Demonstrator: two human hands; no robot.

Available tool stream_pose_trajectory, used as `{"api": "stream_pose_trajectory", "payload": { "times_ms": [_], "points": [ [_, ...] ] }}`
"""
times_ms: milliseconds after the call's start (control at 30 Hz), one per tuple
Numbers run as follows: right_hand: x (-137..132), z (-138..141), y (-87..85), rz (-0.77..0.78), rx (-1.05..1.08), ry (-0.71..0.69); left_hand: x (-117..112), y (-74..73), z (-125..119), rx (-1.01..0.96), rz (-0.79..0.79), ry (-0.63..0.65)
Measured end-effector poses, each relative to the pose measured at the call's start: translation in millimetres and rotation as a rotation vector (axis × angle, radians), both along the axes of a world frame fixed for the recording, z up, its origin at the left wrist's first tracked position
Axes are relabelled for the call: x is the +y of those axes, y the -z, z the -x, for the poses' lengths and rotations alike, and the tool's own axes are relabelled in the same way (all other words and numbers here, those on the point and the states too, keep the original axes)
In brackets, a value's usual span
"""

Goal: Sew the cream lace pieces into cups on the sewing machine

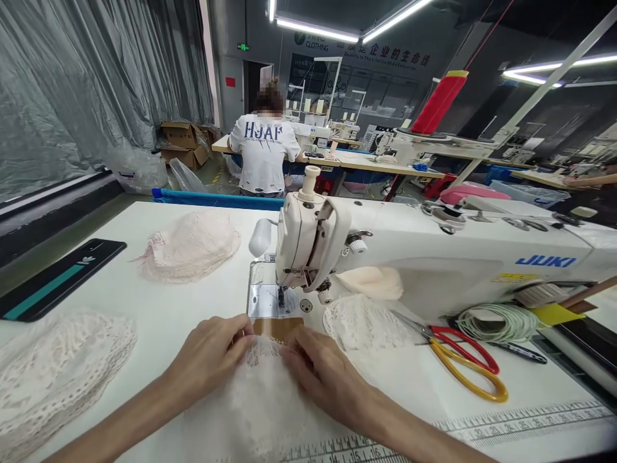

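My left hand (209, 355) and my right hand (324, 372) both pinch the far edge of a white lace piece (267, 402) that lies on the table in front of me. The pinched edge sits just short of the presser foot (281, 297) of a white sewing machine (434, 254). A brown strip (279, 326) shows on the table just beyond my fingertips. Another lace piece (364, 321) rests right of the needle, under the machine arm.
Scissors with red and yellow handles (465, 360) lie to the right, next to a coil of pale green cord (499, 320). Pink lace cups (190, 247) and a white lace heap (53, 373) sit at the left, beside a dark tablet (58, 280). A person in a white T-shirt (264, 154) works at a far table.
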State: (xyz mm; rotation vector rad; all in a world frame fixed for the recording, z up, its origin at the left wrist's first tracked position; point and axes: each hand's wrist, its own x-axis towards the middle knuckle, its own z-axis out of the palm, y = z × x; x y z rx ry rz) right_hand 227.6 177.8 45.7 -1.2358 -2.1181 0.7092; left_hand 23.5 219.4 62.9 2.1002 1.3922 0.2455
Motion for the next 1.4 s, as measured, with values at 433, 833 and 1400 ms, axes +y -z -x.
{"api": "stream_pose_trajectory", "payload": {
  "times_ms": [433, 833, 1400],
  "points": [
    [3, -3, 15.3, -0.172, -0.001, -0.080, 3, 0.1, 1, 0.100, 0.021, -0.035],
    [2, 0, 13.4, -0.215, -0.113, -0.060, 3, 4.4, 2, 0.178, -0.076, 0.023],
    [7, -14, 5.0, -0.466, -0.642, 0.045, 0, 28.0, -17, 0.000, -0.647, 0.340]
  ]
}}
